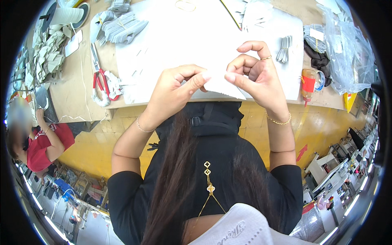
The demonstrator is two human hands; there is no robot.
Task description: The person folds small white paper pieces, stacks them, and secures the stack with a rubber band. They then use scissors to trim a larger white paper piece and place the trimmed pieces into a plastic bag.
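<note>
Over the white sheet at the table's front edge, my left hand (176,86) is closed, thumb against the bent index finger. A thin white piece with a jagged lower edge (224,89) comes out from its fingertips and spans toward the other hand; it blends with the white behind it. My right hand (257,77) pinches thumb and index finger together close to this piece's upper edge, the other fingers curled and raised. What lies between those right fingertips is too small to make out. A few small slivers (141,52) lie on the sheet left of my hands.
Red-handled scissors (100,79) lie at the left, beside a cord spool (67,16) and grey scraps (51,53). Bundled grey pieces (122,27) sit farther back. On the right are a small bundle (284,49), a red-labelled bottle (308,85) and plastic bags (347,53). A person in red (49,143) is at far left.
</note>
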